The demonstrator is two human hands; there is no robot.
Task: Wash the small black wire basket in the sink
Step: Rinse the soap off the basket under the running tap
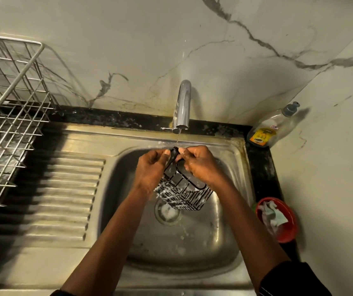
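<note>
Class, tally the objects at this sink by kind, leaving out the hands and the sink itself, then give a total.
Black wire basket: 1
Steel wire dish rack: 1
Dish soap bottle: 1
Red bowl: 1 (the cloths in it are too bunched to count)
Tap: 1
Total: 5

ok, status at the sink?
Left hand, right hand both grip small black wire basket. Soapy, under steel tap trickle. Nothing in the way.
</note>
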